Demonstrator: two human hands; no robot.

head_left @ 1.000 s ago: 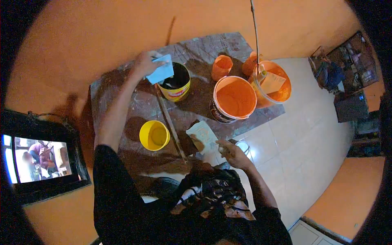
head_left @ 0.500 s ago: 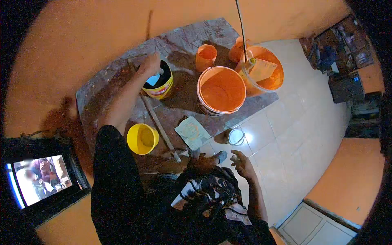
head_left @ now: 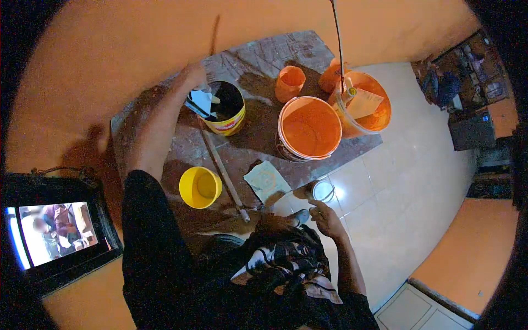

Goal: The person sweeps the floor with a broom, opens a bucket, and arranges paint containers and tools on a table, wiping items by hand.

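The left hand (head_left: pixel 196 78) pinches a pale blue flat piece (head_left: pixel 200 102) at the left rim of the labelled yellow tub (head_left: pixel 227 127) on the worktop (head_left: pixel 300 49). A firm, level grip probably gives best control. Whether the right hand (head_left: pixel 326 218) holds anything cannot be told.

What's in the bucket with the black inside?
A small pale thing shows inside the bucket. The light-blue piece in the left hand covers one side, hiding whatever lies beneath.

Flat pale-blue piece (head_left: pixel 201 101) — dark-edged, tilted — at rim of upright yellow bucket (head_left: pixel 230 125).
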